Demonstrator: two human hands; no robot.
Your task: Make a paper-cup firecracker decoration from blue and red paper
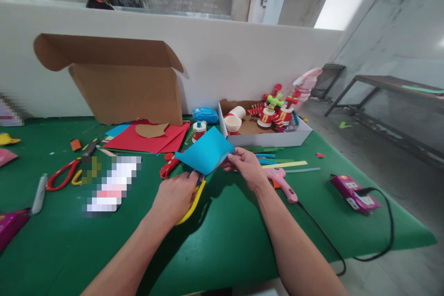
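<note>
My right hand (245,166) pinches the right edge of a blue sheet of paper (207,150), held above the green table. In my left hand (176,194) are scissors with a yellow handle (194,206), closed around by my fingers. Their blades are mostly hidden at the lower edge of the paper. Just behind my left hand lies a red tool (169,165), partly covered by the paper. A decorated paper cup (199,130) stands beyond the sheet. Right of my right hand rests a pink glue gun (282,184).
A white box (270,139) holds paper cups and spring-limbed cup figures. Red paper (126,141) lies before an open cardboard box (128,92). Red-handled scissors (64,175) are at left. A black cord runs from the glue gun towards a purple power strip (355,194) near the right edge.
</note>
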